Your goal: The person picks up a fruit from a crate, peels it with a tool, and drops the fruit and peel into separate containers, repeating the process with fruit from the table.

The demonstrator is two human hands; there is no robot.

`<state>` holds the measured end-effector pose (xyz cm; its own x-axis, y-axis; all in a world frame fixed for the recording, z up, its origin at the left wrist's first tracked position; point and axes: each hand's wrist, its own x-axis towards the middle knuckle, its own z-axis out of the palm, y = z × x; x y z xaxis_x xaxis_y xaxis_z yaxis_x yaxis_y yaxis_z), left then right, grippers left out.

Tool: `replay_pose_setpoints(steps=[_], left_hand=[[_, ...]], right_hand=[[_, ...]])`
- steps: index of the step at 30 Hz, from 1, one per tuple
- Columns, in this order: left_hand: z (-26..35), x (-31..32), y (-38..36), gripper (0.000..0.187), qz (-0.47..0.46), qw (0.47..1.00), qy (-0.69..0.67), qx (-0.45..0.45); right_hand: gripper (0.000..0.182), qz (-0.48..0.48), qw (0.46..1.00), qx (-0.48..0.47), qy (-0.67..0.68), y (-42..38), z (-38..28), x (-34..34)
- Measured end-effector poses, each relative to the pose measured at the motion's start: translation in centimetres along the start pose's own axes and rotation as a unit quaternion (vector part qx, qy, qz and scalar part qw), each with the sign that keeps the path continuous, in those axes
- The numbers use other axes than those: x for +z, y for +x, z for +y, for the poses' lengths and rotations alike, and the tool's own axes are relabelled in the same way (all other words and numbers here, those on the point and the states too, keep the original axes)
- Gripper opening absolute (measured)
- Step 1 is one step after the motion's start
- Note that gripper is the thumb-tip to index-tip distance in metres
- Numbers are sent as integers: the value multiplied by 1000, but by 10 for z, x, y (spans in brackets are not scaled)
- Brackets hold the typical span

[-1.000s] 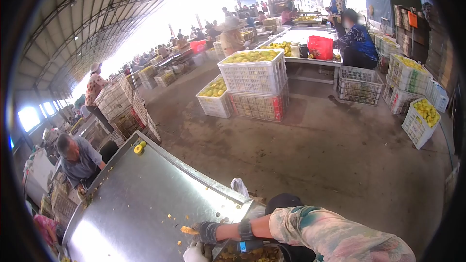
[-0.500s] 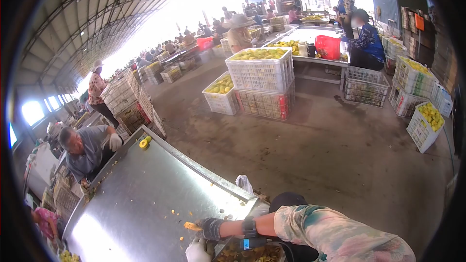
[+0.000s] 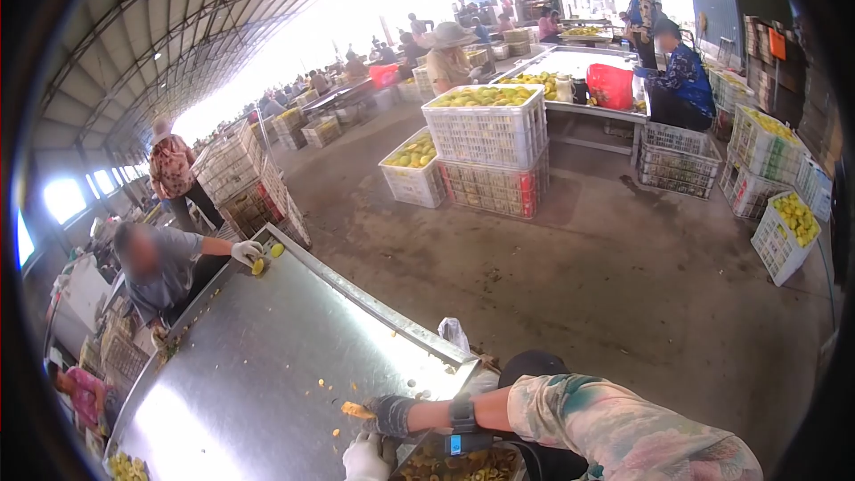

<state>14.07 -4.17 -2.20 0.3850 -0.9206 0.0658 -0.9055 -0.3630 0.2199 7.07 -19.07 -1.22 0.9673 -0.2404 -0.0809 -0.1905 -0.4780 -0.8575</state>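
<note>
My right hand (image 3: 389,415), in a dark glove below a floral sleeve and a wrist device, reaches left over the near end of a steel table (image 3: 258,356). Its fingers close on a yellow fruit piece (image 3: 355,410) just above the tabletop. My left hand (image 3: 365,459), in a white glove, sits right below it at the bottom edge of the view; it is partly cut off, so its grip is unclear. Under my right wrist is a container of cut yellow fruit pieces (image 3: 463,465).
Small yellow scraps dot the table. At its far corner a co-worker (image 3: 156,263) rests a white-gloved hand (image 3: 246,252) by two yellow fruits (image 3: 270,256). Stacked white crates of fruit (image 3: 488,129) stand on the concrete floor beyond, with more crates and several workers behind.
The co-worker at the far corner has reached a gloved hand out to the yellow fruits there. My hands stay at the near table edge with the fruit piece.
</note>
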Motion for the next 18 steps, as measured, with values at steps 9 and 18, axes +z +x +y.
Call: replay_pose_setpoints(steps=[9,18], left_hand=[[0,-1,-1,28,1,1000,-1,6],[5,-6,-1,26,-3,1000,-6,5]], right_hand=[[43,-2,1000,6,-20,-1,-3,-1],[43,8,999,6,-30,7,7,7]])
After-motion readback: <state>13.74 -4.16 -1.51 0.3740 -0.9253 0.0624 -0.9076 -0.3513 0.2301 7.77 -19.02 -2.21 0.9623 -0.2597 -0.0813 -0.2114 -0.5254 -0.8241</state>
